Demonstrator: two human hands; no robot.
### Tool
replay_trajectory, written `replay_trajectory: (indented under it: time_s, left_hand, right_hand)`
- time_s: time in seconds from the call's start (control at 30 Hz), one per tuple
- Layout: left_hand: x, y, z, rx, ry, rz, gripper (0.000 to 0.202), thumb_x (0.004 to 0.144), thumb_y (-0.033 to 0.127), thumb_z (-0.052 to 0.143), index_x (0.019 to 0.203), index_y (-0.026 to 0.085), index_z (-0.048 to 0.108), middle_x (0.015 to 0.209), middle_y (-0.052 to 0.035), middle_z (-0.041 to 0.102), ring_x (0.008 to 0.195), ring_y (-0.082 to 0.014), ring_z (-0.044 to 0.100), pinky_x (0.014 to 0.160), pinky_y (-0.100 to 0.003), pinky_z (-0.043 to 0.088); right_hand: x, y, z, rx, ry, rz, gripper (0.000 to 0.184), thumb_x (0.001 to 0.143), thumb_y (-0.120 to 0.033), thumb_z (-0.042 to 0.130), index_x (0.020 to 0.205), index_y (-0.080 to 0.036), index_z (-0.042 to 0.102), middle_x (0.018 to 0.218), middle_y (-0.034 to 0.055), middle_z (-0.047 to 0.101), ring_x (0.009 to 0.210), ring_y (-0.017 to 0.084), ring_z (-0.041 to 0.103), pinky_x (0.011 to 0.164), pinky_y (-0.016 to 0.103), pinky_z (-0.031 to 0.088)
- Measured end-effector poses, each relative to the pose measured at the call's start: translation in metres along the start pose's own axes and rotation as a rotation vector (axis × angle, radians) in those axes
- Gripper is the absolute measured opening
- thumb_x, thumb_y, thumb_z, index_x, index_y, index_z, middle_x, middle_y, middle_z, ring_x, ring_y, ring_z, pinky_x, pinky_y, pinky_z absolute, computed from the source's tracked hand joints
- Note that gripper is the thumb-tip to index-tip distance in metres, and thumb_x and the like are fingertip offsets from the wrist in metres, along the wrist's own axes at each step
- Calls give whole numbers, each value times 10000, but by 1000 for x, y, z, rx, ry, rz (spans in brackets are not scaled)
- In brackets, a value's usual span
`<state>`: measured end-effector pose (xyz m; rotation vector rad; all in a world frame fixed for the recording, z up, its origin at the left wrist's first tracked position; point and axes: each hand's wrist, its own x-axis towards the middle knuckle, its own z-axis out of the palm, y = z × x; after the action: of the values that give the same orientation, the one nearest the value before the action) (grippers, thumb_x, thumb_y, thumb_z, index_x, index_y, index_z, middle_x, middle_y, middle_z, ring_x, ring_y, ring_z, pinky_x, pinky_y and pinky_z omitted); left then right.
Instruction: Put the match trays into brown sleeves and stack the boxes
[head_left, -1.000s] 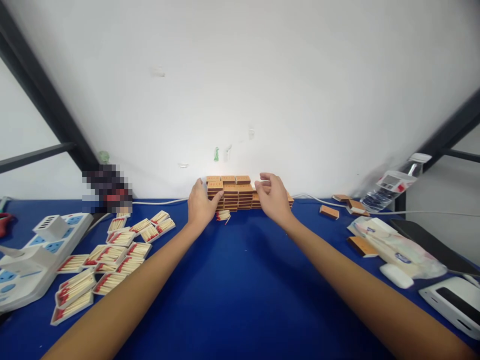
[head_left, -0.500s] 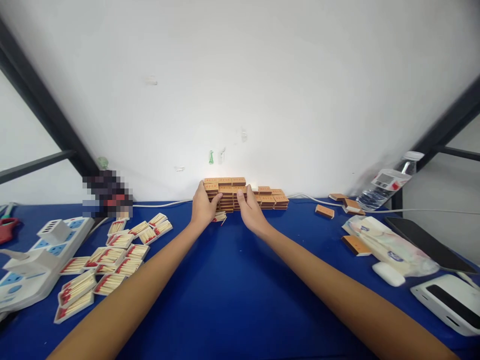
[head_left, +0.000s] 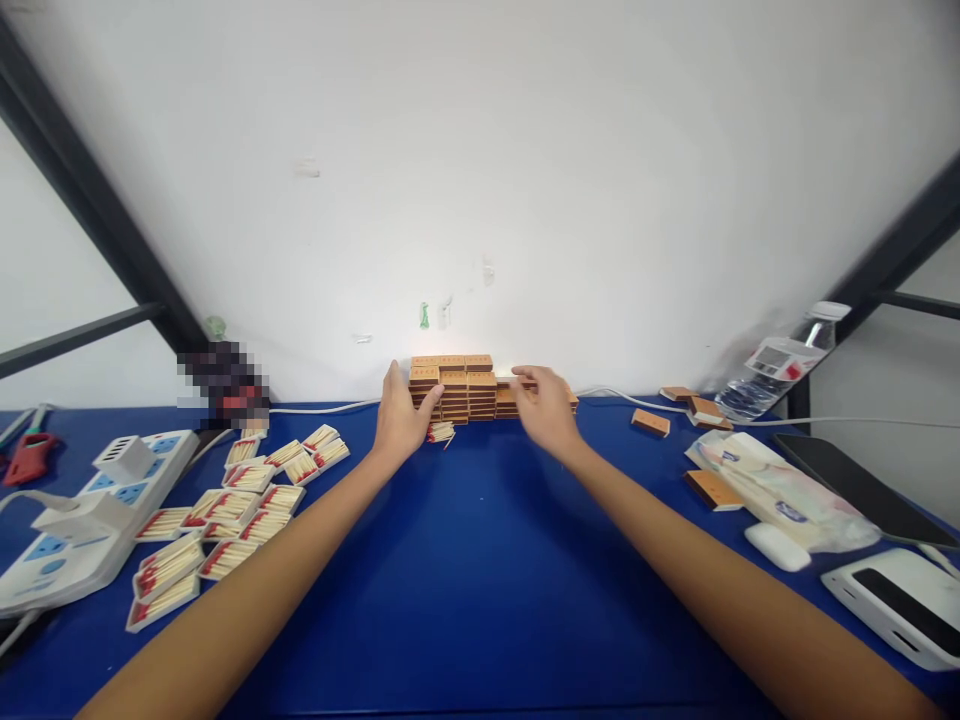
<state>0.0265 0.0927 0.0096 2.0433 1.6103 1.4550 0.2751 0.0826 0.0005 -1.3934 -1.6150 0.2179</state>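
Note:
A stack of orange matchbox sleeves (head_left: 465, 385) stands against the white wall at the back of the blue table (head_left: 465, 560). My left hand (head_left: 400, 415) rests against the stack's left end, thumb on its front. My right hand (head_left: 546, 408) is at the lower right part of the stack, fingers curled over the boxes there; what they grip is blurred. A few loose matches (head_left: 441, 432) lie in front of the stack by my left hand.
Several open trays of red-tipped matches (head_left: 225, 510) lie at the left beside a white power strip (head_left: 82, 510). At the right are loose sleeves (head_left: 649, 422), a tissue pack (head_left: 780, 490), a water bottle (head_left: 780, 362), a phone (head_left: 862, 490) and a white device (head_left: 900, 605).
My right hand went from the right side to the stack's middle front, then back to the right end. My left hand stayed at the left end.

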Motion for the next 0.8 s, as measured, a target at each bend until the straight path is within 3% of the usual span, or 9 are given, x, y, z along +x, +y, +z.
replay_trajectory:
  time_s: [0.1,0.17,0.23,0.3,0.43,0.57,0.67,0.8]
  left_hand:
    - [-22,8,-15,22,30,51,649,988,424,651,1511,137,398,1571,-245,483,1511,-372,427,1238,-559,374]
    - [-38,14,-24,52,7,120,493,1019,393,593,1440,163,477,1447,-193,584,1386,-318,551,1131,-488,485]
    - [-50,18,-32,60,-93,156,300,1017,357,585,1271,199,599,1218,-111,695,1141,-256,679,950,-392,565]
    - [-57,18,-39,81,-211,169,175,975,335,640,1104,222,675,1001,-44,729,928,-223,707,810,-347,560]
    - [-60,10,-52,151,-368,156,98,921,316,691,932,232,742,813,-10,707,757,-212,670,679,-333,484]
    - [-62,-1,-58,174,-416,135,148,958,312,639,963,233,763,824,-15,712,734,-204,646,679,-335,460]
    - [-68,-8,-57,167,-428,141,169,968,308,625,1011,226,766,808,-18,702,745,-205,645,701,-337,459]
    - [-74,-16,-60,135,-447,144,194,977,325,622,1070,231,764,773,-4,693,702,-184,634,673,-321,462]
  right_hand:
    - [21,21,-28,-107,0,-81,321,985,-372,563,1117,-156,761,1083,185,668,1111,365,589,1067,577,440]
    - [34,29,-35,-159,-52,-148,215,942,-312,635,1038,-192,786,994,139,648,1062,342,583,1023,528,461]
    - [45,33,-33,-199,-107,-201,150,906,-275,690,991,-211,796,950,111,633,1038,323,579,985,482,472]
    - [54,33,-26,-232,-149,-233,106,888,-258,716,941,-212,794,935,102,626,1019,312,575,947,454,478]
    - [61,34,-25,-280,-190,-260,103,898,-219,684,824,-198,752,923,102,623,987,299,573,904,428,481]
    - [57,36,-38,-315,-202,-279,106,933,-244,655,886,-197,739,977,112,635,1011,299,577,911,424,477]
    - [57,36,-36,-335,-238,-297,117,935,-281,673,975,-202,749,988,107,642,999,290,586,901,411,479]
    - [68,32,-26,-353,-299,-298,188,929,-312,669,799,-191,731,859,90,632,877,269,594,831,395,485]
